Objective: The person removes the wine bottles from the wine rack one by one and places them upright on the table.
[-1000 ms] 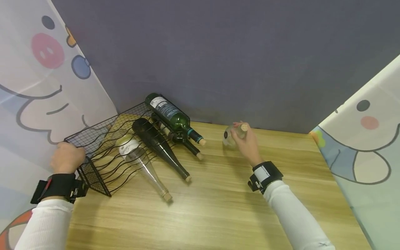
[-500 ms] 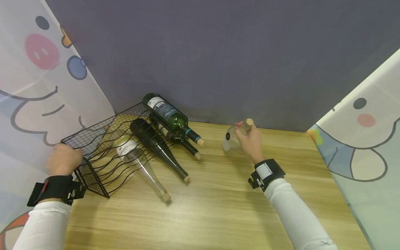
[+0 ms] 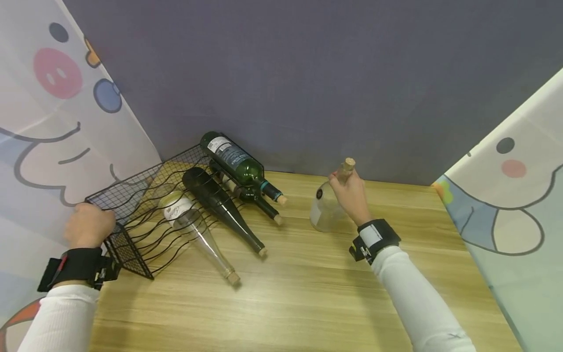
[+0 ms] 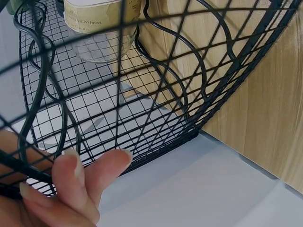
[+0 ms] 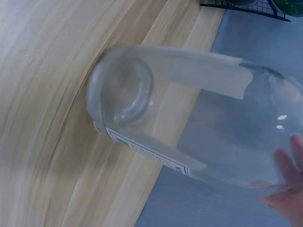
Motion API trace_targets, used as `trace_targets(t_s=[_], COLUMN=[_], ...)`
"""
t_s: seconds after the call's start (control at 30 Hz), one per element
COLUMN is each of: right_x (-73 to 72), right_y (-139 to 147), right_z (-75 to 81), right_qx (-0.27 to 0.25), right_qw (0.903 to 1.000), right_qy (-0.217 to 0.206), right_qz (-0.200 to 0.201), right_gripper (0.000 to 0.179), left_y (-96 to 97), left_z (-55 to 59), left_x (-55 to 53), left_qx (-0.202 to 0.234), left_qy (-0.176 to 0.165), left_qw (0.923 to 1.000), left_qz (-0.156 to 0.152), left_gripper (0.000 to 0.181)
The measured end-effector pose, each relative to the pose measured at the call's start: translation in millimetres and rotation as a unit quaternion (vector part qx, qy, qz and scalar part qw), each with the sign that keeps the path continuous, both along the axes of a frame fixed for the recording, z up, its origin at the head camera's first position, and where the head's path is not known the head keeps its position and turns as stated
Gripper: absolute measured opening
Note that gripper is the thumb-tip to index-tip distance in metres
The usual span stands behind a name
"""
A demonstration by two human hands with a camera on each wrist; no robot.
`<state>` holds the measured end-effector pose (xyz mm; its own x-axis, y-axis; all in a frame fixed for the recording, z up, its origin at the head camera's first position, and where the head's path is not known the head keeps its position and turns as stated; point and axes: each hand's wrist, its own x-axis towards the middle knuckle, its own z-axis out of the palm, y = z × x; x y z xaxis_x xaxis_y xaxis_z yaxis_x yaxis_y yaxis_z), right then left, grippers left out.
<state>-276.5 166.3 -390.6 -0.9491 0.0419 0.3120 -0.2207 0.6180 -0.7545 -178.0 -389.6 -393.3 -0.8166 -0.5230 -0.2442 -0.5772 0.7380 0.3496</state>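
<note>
My left hand (image 3: pixel 90 225) grips the near left corner of a black wire wine rack (image 3: pixel 132 244); the left wrist view shows its fingers (image 4: pixel 68 182) curled round the rack's edge wire. My right hand (image 3: pixel 352 195) holds a clear glass bottle (image 3: pixel 323 212) round its neck, with the cork (image 3: pixel 349 162) sticking up above the fingers. The bottle stands nearly upright, leaning slightly right. In the right wrist view its round base (image 5: pixel 120 90) is close over the wooden table, and a pale label (image 5: pixel 151 153) shows on its side.
Several corked bottles lie in the rack, necks toward the front right: a clear one (image 3: pixel 200 234), a dark one (image 3: pixel 224 210), a dark green one (image 3: pixel 259 200) and a labelled green one (image 3: pixel 235 159). A grey wall (image 3: pixel 316 88) rises behind the wooden table (image 3: pixel 286 303).
The clear bottle in my right hand has tipped more upright, its cork rising and its base coming toward me. My left hand keeps its hold on the rack.
</note>
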Motion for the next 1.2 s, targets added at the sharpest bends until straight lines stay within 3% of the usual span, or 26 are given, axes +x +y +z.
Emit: trace_targets(t_s=[0.13, 0.27, 0.4, 0.53, 0.63, 0.77, 1.07, 1.2], right_x=[1.5, 3.7, 6.0, 13.9, 12.7, 4.8, 2.8, 1.7], right_y=[0.1, -5.3, -9.9, -9.7, -4.6, 5.1, 14.0, 17.4], right_z=[-2.4, -5.7, -7.2, 5.3, 3.1, -12.3, -12.4, -13.2], right_qx=[-0.037, -0.109, -0.133, -0.116, -0.108, -0.093, -0.056, -0.054], right_qw=[0.9992, 0.9937, 0.9902, 0.9895, 0.9868, 0.9866, 0.9835, 0.9849], right_qy=[-0.008, -0.001, 0.007, -0.026, -0.049, -0.038, -0.023, -0.027], right_qz=[0.014, 0.027, 0.041, 0.083, 0.11, 0.129, 0.171, 0.162], right_gripper=[0.036, 0.049, 0.055, 0.06, 0.058, 0.053, 0.043, 0.045], left_y=[0.9, 2.0, 2.7, 1.4, 0.5, 0.5, 2.0, 1.9], left_z=[-0.4, -0.2, -0.4, 0.4, 0.3, -1.0, 0.9, 1.1], left_x=[-0.2, -0.2, -0.1, 0.6, 0.5, -1.5, -1.5, -0.3], left_qx=[0.003, 0.003, 0.0, 0.006, 0.006, 0.006, 0.004, 0.006], left_qy=[0.0, 0.004, 0.004, 0.006, 0.005, -0.001, 0.001, -0.003], left_qw=[1.0, 1.0, 1.0, 1.0, 1.0, 1.0, 1.0, 1.0], left_qz=[-0.002, 0.0, 0.002, 0.004, 0.005, -0.001, -0.001, -0.001], left_gripper=[0.071, 0.07, 0.07, 0.071, 0.071, 0.07, 0.071, 0.071])
